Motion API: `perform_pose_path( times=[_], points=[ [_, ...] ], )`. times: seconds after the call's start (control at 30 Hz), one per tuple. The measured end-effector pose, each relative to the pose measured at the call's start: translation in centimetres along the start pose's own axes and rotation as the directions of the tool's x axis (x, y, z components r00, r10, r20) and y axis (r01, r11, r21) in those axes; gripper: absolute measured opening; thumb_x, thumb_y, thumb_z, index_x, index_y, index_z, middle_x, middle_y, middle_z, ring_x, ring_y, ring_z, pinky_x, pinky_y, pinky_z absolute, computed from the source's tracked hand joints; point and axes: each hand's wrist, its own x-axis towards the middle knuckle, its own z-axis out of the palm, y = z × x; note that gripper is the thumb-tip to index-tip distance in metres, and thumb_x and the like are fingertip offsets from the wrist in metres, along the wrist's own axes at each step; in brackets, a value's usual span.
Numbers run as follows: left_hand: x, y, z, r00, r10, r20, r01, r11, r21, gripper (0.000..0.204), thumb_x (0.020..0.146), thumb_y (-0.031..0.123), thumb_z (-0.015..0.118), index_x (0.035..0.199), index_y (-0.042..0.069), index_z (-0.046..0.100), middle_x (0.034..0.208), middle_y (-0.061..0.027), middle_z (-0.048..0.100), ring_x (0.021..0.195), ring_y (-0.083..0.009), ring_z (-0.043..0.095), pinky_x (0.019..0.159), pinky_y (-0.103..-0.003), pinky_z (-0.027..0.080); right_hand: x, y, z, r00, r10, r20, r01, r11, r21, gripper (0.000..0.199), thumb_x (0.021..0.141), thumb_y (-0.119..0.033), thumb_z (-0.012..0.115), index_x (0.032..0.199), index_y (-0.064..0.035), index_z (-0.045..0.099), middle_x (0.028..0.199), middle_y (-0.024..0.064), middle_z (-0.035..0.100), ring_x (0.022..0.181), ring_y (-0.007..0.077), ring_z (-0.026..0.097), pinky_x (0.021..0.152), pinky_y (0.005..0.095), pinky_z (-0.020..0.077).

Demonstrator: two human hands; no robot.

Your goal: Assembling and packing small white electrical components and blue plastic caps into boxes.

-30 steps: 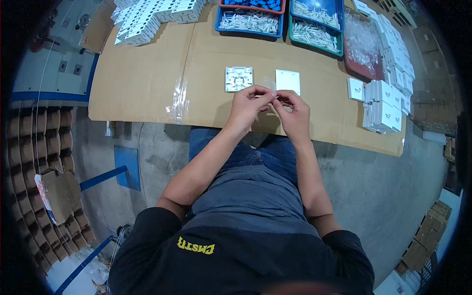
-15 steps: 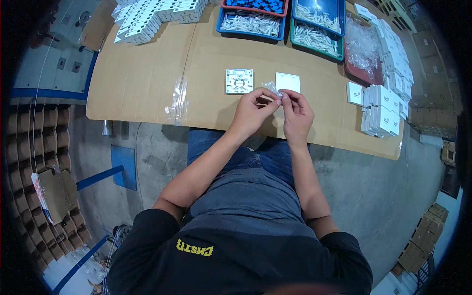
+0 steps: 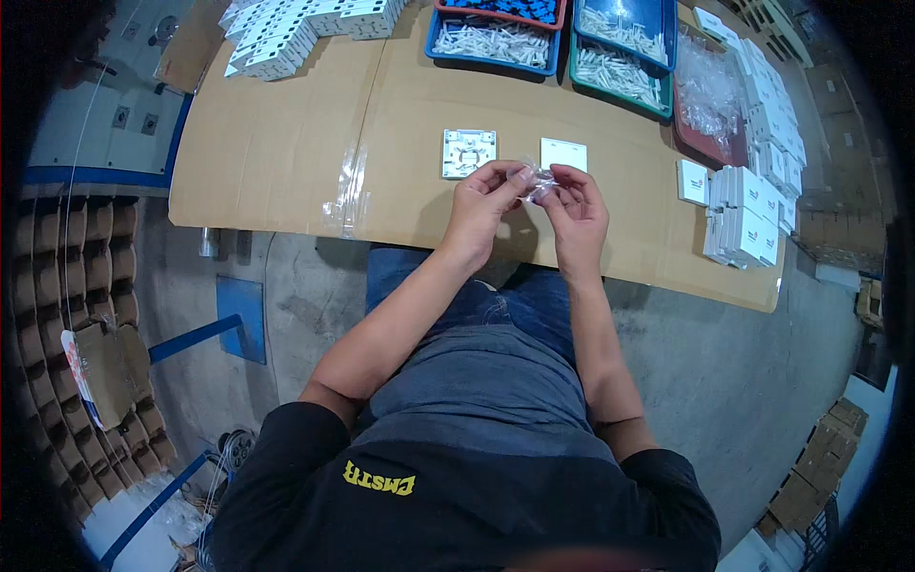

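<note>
Between my two hands, above the near part of the table, is a small clear plastic bag (image 3: 538,183). My left hand (image 3: 486,205) pinches its left side with thumb and fingertips. On its right side, my right hand (image 3: 579,212) grips it the same way, fingers curled. What the bag contains is too small to make out. Just beyond my left hand lies a white square frame (image 3: 469,153) with a cut-out, bracket-like centre. A plain white square plate (image 3: 564,154) lies flat beyond my right hand, its near edge partly hidden by my fingers.
Cardboard (image 3: 276,162) covers the table. Blue and green trays (image 3: 620,91) of small white parts stand at the back, beside a red tray (image 3: 710,141) of clear bags. Stacked white plates (image 3: 743,214) line the right edge. White boxy units (image 3: 276,43) are grouped back left.
My hands have drawn slightly apart, and more of the clear bag shows spread between them. The frame and plate lie where they were; the view has shifted a little.
</note>
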Motion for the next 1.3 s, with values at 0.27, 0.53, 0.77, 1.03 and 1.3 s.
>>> perform_pose_path(
  times=[0.27, 0.53, 0.77, 1.03, 1.3],
  points=[
    [-0.1, 0.1, -0.1, 0.999, -0.042, 0.008, 0.043, 0.993, -0.114, 0.019, 0.101, 0.027, 0.065, 0.11, 0.011, 0.066, 0.101, 0.0008, 0.068, 0.09, -0.0081, 0.062, 0.078, -0.025, 0.048, 0.4, 0.6, -0.3, 0.991, 0.129, -0.021, -0.124, 0.979, 0.16, 0.021, 0.092, 0.007, 0.065, 0.112, 0.0043, 0.059, 0.101, 0.0109, 0.066, 0.094, 0.0172, 0.068, 0.082, 0.0307, 0.0607],
    [-0.2, -0.4, 0.4, 0.995, 0.091, -0.03, -0.094, 0.987, -0.132, 0.025, 0.102, 0.032, 0.063, 0.109, 0.008, 0.069, 0.091, 0.0022, 0.069, 0.077, -0.0054, 0.061, 0.071, -0.023, 0.047, 0.2, 0.8, -0.1, 0.989, 0.128, -0.068, -0.113, 0.974, 0.199, 0.012, 0.094, 0.005, 0.065, 0.106, 0.0051, 0.064, 0.099, 0.0105, 0.067, 0.089, 0.0175, 0.069, 0.081, 0.0311, 0.0615],
    [-0.2, -0.6, 0.2, 0.994, 0.093, -0.062, -0.1, 0.987, -0.122, 0.025, 0.104, 0.029, 0.06, 0.114, 0.007, 0.069, 0.091, 0.0011, 0.069, 0.076, -0.0059, 0.062, 0.069, -0.022, 0.047, 0.2, 1.5, -0.2, 0.975, 0.215, -0.06, -0.19, 0.941, 0.278, 0.016, 0.094, 0.007, 0.062, 0.109, 0.0068, 0.069, 0.108, 0.0134, 0.069, 0.093, 0.021, 0.07, 0.085, 0.0315, 0.0601],
    [1.0, -0.2, -1.8, 0.972, 0.208, -0.107, -0.183, 0.96, 0.21, 0.025, 0.101, 0.021, 0.064, 0.121, 0.007, 0.062, 0.108, -0.0017, 0.067, 0.089, -0.0121, 0.063, 0.08, -0.027, 0.049, 0.4, 0.7, -0.7, 0.97, 0.228, -0.085, -0.194, 0.936, 0.294, 0.017, 0.094, 0.007, 0.062, 0.109, 0.0067, 0.069, 0.113, 0.0129, 0.069, 0.096, 0.022, 0.07, 0.088, 0.0325, 0.0587],
    [-0.8, 4.2, -1.6, 0.702, 0.419, 0.576, -0.647, 0.04, 0.761, 0.059, 0.076, 0.031, 0.081, 0.129, 0.014, 0.062, 0.126, -0.0063, 0.063, 0.12, -0.0229, 0.058, 0.113, -0.045, 0.027, 0.3, 0.7, -1.9, 0.988, -0.015, 0.155, 0.046, 0.978, -0.201, 0.015, 0.092, 0.006, 0.066, 0.107, 0.0066, 0.069, 0.11, 0.0091, 0.065, 0.094, 0.0156, 0.067, 0.084, 0.0268, 0.0576]
  ],
)
